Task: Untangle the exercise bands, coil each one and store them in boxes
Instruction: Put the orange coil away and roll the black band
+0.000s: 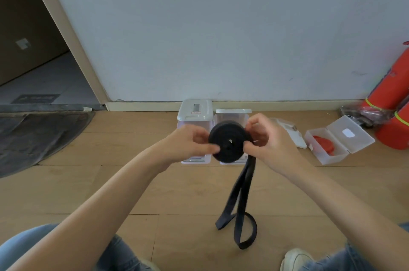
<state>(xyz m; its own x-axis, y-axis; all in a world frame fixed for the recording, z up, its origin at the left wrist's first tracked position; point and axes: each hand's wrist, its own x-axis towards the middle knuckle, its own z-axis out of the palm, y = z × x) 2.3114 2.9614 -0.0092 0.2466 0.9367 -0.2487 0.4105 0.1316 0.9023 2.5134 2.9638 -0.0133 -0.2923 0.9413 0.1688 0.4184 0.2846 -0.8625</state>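
Note:
A black exercise band (228, 141) is wound into a thick flat coil held up in front of me. My left hand (188, 144) pinches the coil's left side, thumb on its face. My right hand (269, 140) pinches the right side where the band leaves the coil. The loose tail (240, 200) hangs down and ends in a loop lying on the wooden floor. A red band (324, 143) lies coiled inside an open clear box (332, 158) at the right. Behind the coil stand two clear boxes, the left one (194, 112) with its lid closed, the right one (232, 114) partly hidden.
A loose white lid (292, 135) lies on the floor behind my right hand. Red cylinders (391, 91) lean in the right corner against the wall. A dark mat (33, 138) and an open doorway are at the left. My knees and a white shoe (296, 258) frame the bottom.

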